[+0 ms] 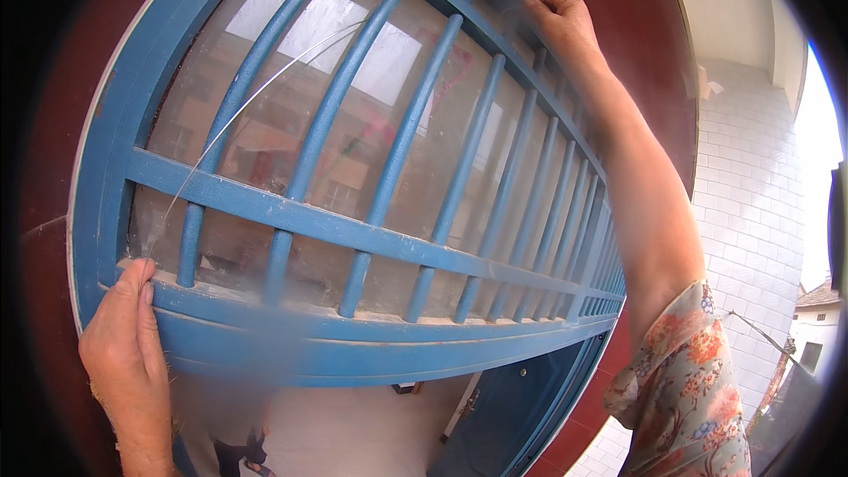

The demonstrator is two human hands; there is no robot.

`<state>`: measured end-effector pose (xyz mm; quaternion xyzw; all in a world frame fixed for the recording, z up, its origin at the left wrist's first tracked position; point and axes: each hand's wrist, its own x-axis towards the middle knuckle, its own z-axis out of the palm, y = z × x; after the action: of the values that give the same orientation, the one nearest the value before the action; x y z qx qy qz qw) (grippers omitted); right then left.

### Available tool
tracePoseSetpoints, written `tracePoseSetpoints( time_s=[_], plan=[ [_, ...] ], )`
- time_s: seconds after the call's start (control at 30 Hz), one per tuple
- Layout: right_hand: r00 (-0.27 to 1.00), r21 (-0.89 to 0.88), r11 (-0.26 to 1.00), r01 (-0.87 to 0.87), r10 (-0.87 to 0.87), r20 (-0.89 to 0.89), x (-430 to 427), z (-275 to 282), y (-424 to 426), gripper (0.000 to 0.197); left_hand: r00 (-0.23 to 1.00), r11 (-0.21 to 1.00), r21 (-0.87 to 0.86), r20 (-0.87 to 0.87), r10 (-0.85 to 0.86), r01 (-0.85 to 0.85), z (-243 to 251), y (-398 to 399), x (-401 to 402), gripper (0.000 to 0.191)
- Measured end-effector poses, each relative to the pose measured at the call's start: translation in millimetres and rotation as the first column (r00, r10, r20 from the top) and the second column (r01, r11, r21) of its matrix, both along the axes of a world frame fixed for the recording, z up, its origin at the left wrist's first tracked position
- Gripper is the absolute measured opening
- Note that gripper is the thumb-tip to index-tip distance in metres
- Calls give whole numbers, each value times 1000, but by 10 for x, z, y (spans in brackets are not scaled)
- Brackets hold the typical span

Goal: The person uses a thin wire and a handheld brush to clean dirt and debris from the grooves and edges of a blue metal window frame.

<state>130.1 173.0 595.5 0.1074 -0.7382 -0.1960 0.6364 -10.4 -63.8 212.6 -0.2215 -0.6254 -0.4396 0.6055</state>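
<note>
My left hand (126, 338) pinches a thin metal wire (245, 106) between thumb and forefinger at the lower left corner of a blue-painted barred window (285, 212). From there the wire arcs up and right across the front of the lower rail and the first bar, and I lose sight of it near the upper part of the second bar (351, 79). My right hand (563, 20) is raised to the window's upper edge, with its fingers bent together against the frame. Whether anything is between those fingertips is hidden.
Dusty glass (371, 119) behind the bars reflects bright panels. Dark red tiles (616, 6) surround the window. Below it, a blue door (510, 404) stands beside a pale floor (344, 424), where a person's legs (238, 454) show. White wall tiles (748, 165) rise at the right.
</note>
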Motion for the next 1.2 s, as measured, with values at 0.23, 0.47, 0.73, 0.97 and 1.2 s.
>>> tracePoseSetpoints(
  time_s=[0.23,0.47,0.73,0.97,1.2],
  plan=[
    [968,-181,978,108,-62,242,-129,-46,-166,12,1000,1000,19,8,6,-6,-32,19,-33,19],
    [918,-146,946,290,-232,321,-136,4,-232,17,1000,1000,18,-21,12,-12,-37,21,-47,19],
    [783,269,779,567,-611,118,-266,123,-231,14,1000,1000,16,2,-18,18,-14,3,-5,18],
    [978,-267,955,131,-80,193,-280,-169,-339,20,999,1000,11,22,-27,27,19,-9,55,18],
    [855,191,857,479,-505,121,-247,-3,-217,12,1000,1000,9,-27,-13,13,-19,-5,-5,19]
  ],
)
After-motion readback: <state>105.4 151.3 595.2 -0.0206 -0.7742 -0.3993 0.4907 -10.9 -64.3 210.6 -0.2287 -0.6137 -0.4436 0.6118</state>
